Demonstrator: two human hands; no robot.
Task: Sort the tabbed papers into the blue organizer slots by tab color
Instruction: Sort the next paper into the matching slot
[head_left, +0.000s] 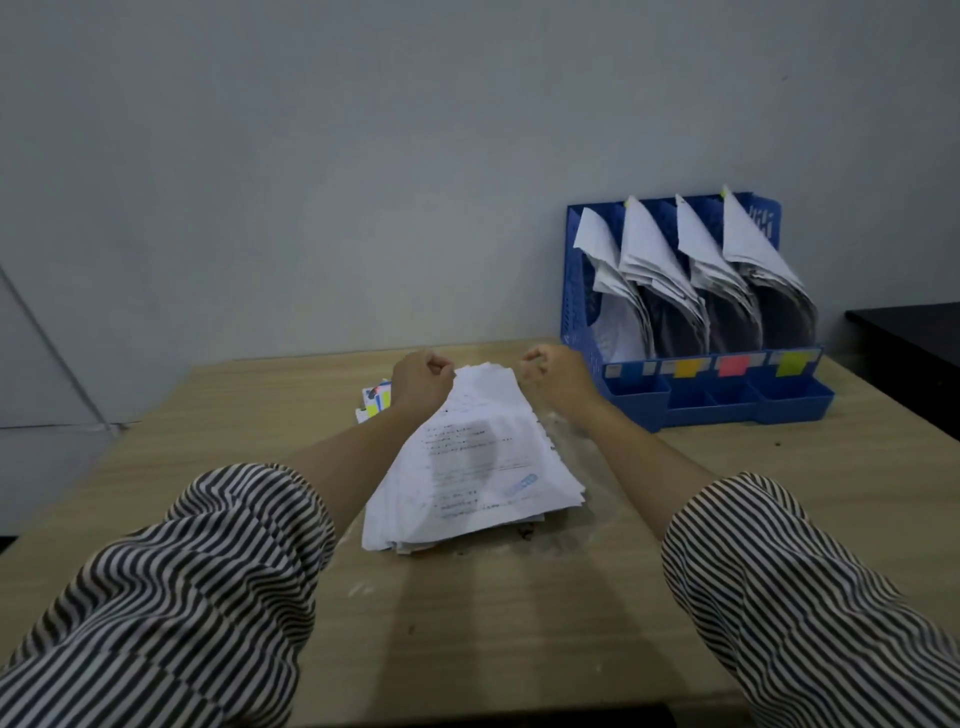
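Loose, uneven stack of white printed paper sheets (467, 462) lying flat on the light wood-grain tabletop (498, 623), taken here as the landmark. Printed lines and a small blue stamp on the top sheet.

Left hand (421, 382) at the stack's far left corner, fingers curled into a loose fist, knuckles touching or just over the sheet edge; cannot tell whether anything is pinched. Right hand (553, 371) just beyond the stack's far right corner, fingers likewise curled, thumb against forefinger; cannot tell whether holding a tab or nothing. Both forearms bare, running along either side of the stack, striped black-and-white sleeves (182, 597) pushed up near the elbows.

Blue plastic four-slot file organizer (582, 291) standing upright to the far right of the stack, against the pale grey wall (363, 156). White papers leaning in each slot, curling forward. On its front ledge, coloured labels: pale one on the slot nearest the stack, then yellow (687, 368), pink-red (732, 365), and yellow-green (790, 362) farthest away.

Small pack of coloured sticky tabs (375, 402) just left of the stack's far end, partly hidden behind the left wrist.

Dark furniture edge (909, 332) far right of the stack, beyond the organizer.
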